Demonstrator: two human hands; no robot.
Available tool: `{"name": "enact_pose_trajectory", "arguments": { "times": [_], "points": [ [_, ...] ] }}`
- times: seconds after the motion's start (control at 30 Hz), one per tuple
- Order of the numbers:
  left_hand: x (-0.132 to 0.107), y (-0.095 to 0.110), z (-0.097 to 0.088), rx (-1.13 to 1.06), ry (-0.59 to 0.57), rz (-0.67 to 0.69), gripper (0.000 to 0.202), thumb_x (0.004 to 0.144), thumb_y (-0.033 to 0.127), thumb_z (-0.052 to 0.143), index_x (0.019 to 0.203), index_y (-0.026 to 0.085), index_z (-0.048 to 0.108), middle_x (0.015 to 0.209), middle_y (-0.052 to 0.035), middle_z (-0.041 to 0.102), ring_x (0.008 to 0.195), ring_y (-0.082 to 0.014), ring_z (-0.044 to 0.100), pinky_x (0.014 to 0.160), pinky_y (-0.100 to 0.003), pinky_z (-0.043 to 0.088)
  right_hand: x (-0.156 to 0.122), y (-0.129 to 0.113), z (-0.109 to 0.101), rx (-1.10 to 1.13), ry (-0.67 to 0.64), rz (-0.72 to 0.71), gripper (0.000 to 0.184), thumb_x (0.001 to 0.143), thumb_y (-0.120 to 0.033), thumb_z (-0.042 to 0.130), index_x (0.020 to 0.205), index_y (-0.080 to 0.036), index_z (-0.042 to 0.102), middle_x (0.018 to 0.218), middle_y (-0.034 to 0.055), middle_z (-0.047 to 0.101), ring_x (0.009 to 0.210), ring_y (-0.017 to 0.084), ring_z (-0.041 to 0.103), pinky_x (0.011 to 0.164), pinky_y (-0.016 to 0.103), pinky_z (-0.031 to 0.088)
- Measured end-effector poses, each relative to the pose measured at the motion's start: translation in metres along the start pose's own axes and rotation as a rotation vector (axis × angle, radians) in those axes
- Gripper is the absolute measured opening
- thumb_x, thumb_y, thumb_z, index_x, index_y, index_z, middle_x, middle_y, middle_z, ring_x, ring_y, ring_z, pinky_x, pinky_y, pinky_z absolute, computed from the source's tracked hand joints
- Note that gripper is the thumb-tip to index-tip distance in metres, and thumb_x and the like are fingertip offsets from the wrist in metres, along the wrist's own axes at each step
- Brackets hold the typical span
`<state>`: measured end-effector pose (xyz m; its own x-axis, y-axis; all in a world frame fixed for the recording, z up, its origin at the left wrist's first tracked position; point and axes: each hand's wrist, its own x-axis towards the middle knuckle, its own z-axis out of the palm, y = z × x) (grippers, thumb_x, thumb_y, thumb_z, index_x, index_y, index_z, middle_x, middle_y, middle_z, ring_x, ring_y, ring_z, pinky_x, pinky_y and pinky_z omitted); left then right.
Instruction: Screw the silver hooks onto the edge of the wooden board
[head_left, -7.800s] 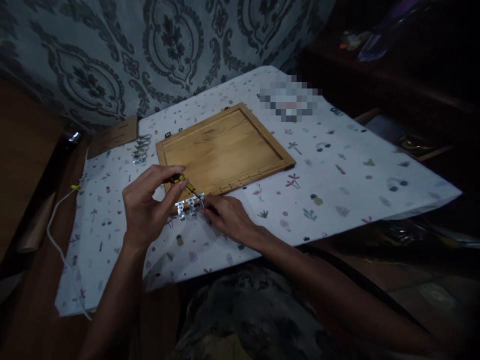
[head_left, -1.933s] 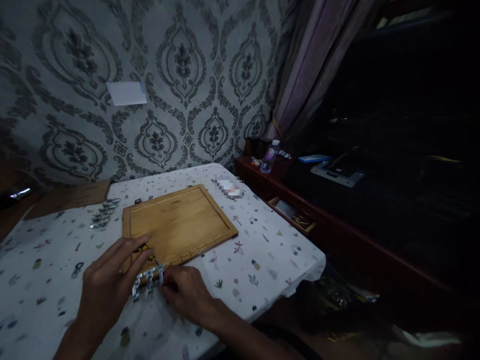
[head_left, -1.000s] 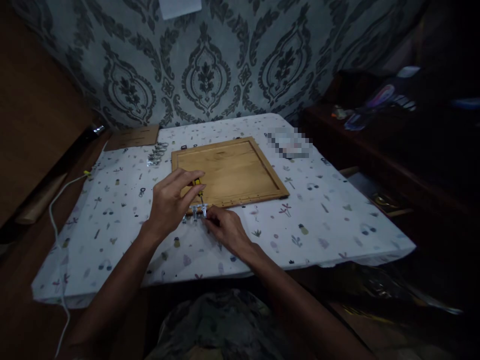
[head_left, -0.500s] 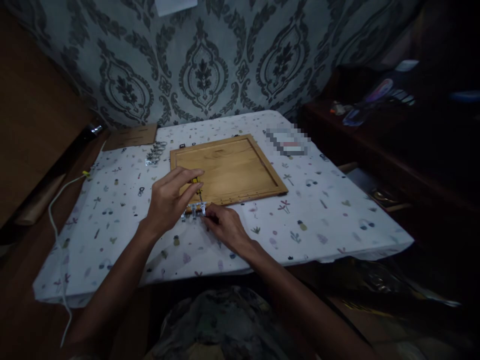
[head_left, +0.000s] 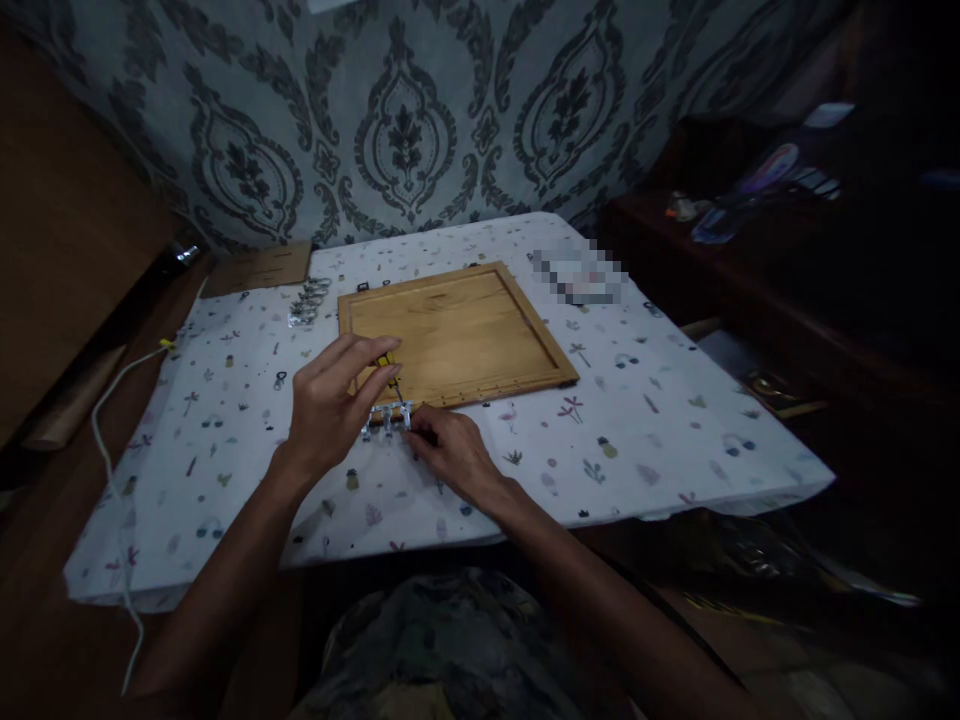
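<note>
My left hand (head_left: 330,395) is closed around a small yellow and black screwdriver (head_left: 388,368), fingertips on its handle. The shaft slants down to a row of shiny metal hooks (head_left: 387,418) along the near left edge of a framed wooden board (head_left: 450,330). My right hand (head_left: 454,450) pinches at the rightmost hook, thumb and forefinger drawn together; its fingertips are partly hidden. The board lies flat on the table, its near left part covered by my left hand.
Several more metal hooks (head_left: 309,302) lie beyond my left hand, near a slotted brown cardboard piece (head_left: 259,270). A pale cable (head_left: 105,450) hangs over the table's left side. A blurred-out item (head_left: 581,272) lies at the back right of the patterned tablecloth (head_left: 660,450).
The screwdriver's handle has tipped a little to the left with my left hand. My right hand stays at the same hook. The whole view has shifted slightly.
</note>
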<state>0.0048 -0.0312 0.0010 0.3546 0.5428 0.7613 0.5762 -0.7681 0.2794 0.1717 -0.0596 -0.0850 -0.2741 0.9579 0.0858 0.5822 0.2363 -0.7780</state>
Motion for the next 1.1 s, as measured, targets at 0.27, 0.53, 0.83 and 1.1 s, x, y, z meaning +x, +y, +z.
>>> {"name": "enact_pose_trajectory", "arguments": {
  "times": [0.27, 0.53, 0.83, 1.1],
  "points": [
    [0.000, -0.001, 0.002, -0.017, -0.009, -0.010, 0.016, 0.097, 0.024, 0.066, 0.110, 0.019, 0.074, 0.098, -0.0039, 0.078, 0.089, -0.0151, 0.072, 0.082, -0.028, 0.059, 0.000, -0.001, -0.001, 0.002, 0.006, 0.004, 0.007, 0.088, -0.015, 0.064, 0.085, -0.020, 0.067, 0.076, 0.0003, 0.071, 0.070, 0.016, 0.061, 0.067, 0.025, 0.040],
    [0.002, -0.005, 0.003, -0.023, -0.030, -0.044, 0.018, 0.096, 0.028, 0.067, 0.111, 0.021, 0.074, 0.100, -0.0032, 0.079, 0.084, -0.0144, 0.072, 0.079, -0.026, 0.059, 0.000, -0.001, -0.001, -0.002, -0.010, 0.018, 0.008, 0.089, -0.015, 0.064, 0.084, -0.020, 0.068, 0.074, 0.0000, 0.070, 0.068, 0.015, 0.060, 0.066, 0.025, 0.038],
    [0.004, -0.013, 0.004, -0.050, -0.072, -0.139, 0.026, 0.095, 0.040, 0.068, 0.109, 0.019, 0.072, 0.099, -0.0037, 0.078, 0.080, -0.0144, 0.073, 0.079, -0.025, 0.060, 0.001, 0.000, 0.000, 0.010, -0.012, 0.024, 0.006, 0.088, -0.015, 0.065, 0.088, -0.020, 0.068, 0.082, 0.0013, 0.072, 0.077, 0.017, 0.064, 0.071, 0.027, 0.041],
    [0.009, -0.016, -0.001, -0.154, -0.183, -0.139, 0.025, 0.096, 0.031, 0.067, 0.117, 0.019, 0.072, 0.110, -0.0069, 0.079, 0.086, -0.0152, 0.075, 0.084, -0.027, 0.061, 0.000, -0.001, -0.001, -0.006, -0.024, 0.034, 0.006, 0.090, -0.018, 0.062, 0.088, -0.021, 0.067, 0.082, 0.0019, 0.072, 0.075, 0.016, 0.063, 0.070, 0.027, 0.041]
  ]
}}
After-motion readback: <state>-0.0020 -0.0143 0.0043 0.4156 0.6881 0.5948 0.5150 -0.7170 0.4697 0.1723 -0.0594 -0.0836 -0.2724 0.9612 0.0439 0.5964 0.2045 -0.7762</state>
